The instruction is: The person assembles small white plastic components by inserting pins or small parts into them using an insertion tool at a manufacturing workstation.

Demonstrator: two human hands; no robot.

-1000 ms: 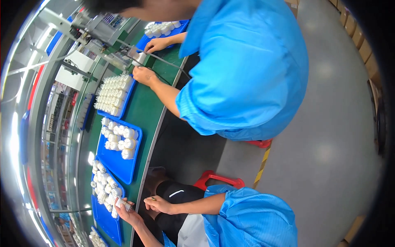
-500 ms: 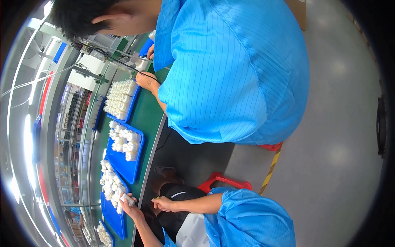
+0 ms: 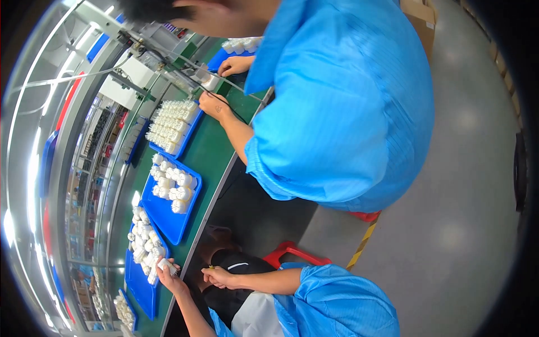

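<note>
Near the bench edge, my left hand (image 3: 175,283) holds a small white plastic part (image 3: 166,265) between thumb and fingers. My right hand (image 3: 220,277) is closed at the right of it, over my lap, with a small yellow piece (image 3: 211,267) showing at its fingertips; what kind of thing it is cannot be made out. The hands are apart. Just beyond my left hand lies a blue tray (image 3: 139,289) with a jumbled pile of white cylindrical parts (image 3: 147,247).
Another blue tray (image 3: 168,226) holds upright white parts. Beyond it, a third tray (image 3: 196,121) carries dense rows. A co-worker in blue (image 3: 342,106) leans over the green bench (image 3: 216,174), both hands at a white piece. A red stool (image 3: 292,251) stands nearby.
My view has shifted, so the trays and my hands sit slightly further left. The co-worker appears further right, with the far hand more visible. My grip on the white part looks the same.
</note>
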